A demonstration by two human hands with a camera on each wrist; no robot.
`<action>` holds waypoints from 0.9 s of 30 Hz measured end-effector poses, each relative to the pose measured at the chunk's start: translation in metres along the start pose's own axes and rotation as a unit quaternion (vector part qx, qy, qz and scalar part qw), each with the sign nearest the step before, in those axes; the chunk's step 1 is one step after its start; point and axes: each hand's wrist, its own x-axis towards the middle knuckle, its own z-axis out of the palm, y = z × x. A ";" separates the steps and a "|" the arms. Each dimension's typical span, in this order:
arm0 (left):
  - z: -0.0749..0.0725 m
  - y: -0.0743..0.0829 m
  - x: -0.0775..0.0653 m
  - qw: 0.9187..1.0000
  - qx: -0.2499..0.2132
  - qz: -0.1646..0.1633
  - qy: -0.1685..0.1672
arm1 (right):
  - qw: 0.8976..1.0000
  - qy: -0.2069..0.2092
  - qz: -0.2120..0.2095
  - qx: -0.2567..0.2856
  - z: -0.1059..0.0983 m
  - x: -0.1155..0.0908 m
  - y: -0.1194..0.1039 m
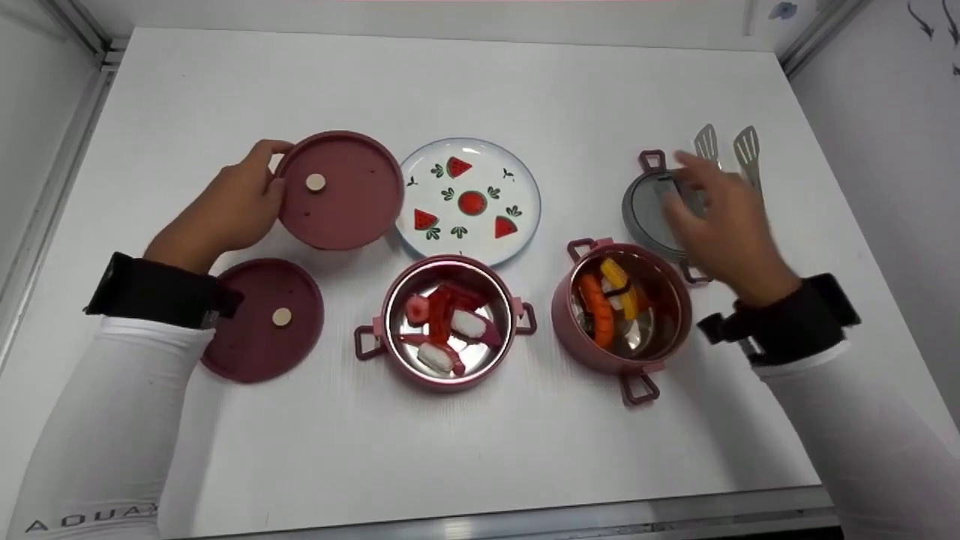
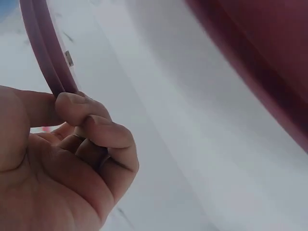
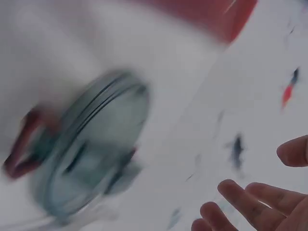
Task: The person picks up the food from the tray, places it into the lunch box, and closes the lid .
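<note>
My left hand [image 1: 232,206] pinches the edge of a dark red pot lid [image 1: 352,206] with a pale knob, raised and tilted above the table. In the left wrist view, thumb and fingers meet on the rim of the lid [image 2: 41,43]. A second dark red lid [image 1: 255,352] lies below that wrist. My right hand [image 1: 727,225], fingers spread and slightly blurred, is over a round grey lidded piece [image 1: 646,210] with dark red loop handles. The right wrist view shows the right hand [image 3: 260,207] apart from this grey piece [image 3: 110,125], holding nothing.
Between the hands stands a dark red pot [image 1: 450,384] with red and white pieces inside. Another dark red pot [image 1: 592,358] holds orange and yellow pieces. A white plate [image 1: 480,169] with watermelon pictures lies behind. Two slotted turners [image 1: 748,146] lie at the right.
</note>
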 end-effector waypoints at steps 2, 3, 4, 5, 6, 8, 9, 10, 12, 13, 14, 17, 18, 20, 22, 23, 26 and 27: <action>0.008 0.020 -0.008 1.000 0.000 0.028 0.001 | 0.996 -0.031 -0.076 0.029 0.019 -0.015 -0.041; 0.013 0.030 -0.012 0.999 -0.001 0.042 -0.001 | 0.992 -0.055 -0.106 0.032 0.028 -0.024 -0.059; 0.018 0.039 -0.017 0.999 -0.002 0.054 -0.004 | 0.988 -0.081 -0.131 0.032 0.038 -0.033 -0.074; 0.024 0.046 -0.021 0.998 0.000 0.064 -0.008 | 0.983 -0.108 -0.148 0.028 0.047 -0.042 -0.088; 0.029 0.053 -0.025 0.997 0.002 0.075 -0.013 | 0.978 -0.134 -0.161 0.023 0.056 -0.050 -0.098; 0.040 0.064 -0.033 0.995 0.008 0.091 -0.025 | 0.969 -0.177 -0.172 0.011 0.071 -0.061 -0.112; 0.045 0.068 -0.037 0.995 0.010 0.096 -0.030 | 0.966 -0.192 -0.173 0.004 0.078 -0.064 -0.115; 0.050 0.072 -0.040 0.994 0.016 0.102 -0.036 | 0.964 -0.203 -0.171 0.001 0.084 -0.066 -0.117; 0.060 0.077 -0.046 0.992 0.024 0.113 -0.048 | 0.962 -0.219 -0.162 0.001 0.093 -0.067 -0.118; 0.064 0.079 -0.048 0.991 0.027 0.116 -0.053 | 0.962 -0.223 -0.157 0.002 0.096 -0.067 -0.117; 0.068 0.081 -0.051 0.991 0.030 0.118 -0.059 | 0.961 -0.228 -0.154 0.000 0.100 -0.068 -0.117; 0.076 0.084 -0.056 0.988 0.042 0.129 -0.068 | 0.958 -0.246 -0.149 0.005 0.108 -0.069 -0.115; 0.077 0.084 -0.057 0.988 0.047 0.131 -0.067 | 0.957 -0.249 -0.149 0.006 0.111 -0.069 -0.114; 0.081 0.084 -0.057 0.988 0.052 0.135 -0.061 | 0.957 -0.250 -0.149 0.007 0.115 -0.071 -0.113; 0.085 0.083 -0.058 0.987 0.057 0.141 -0.049 | 0.958 -0.247 -0.148 0.010 0.119 -0.071 -0.113; 0.086 0.082 -0.059 0.987 0.061 0.144 -0.041 | 0.959 -0.244 -0.146 0.011 0.120 -0.072 -0.113; 0.092 0.081 -0.061 0.983 0.091 0.161 -0.006 | 0.962 -0.237 -0.139 0.005 0.123 -0.072 -0.114; 0.094 0.080 -0.063 0.979 0.106 0.171 0.008 | 0.962 -0.234 -0.137 0.003 0.124 -0.073 -0.115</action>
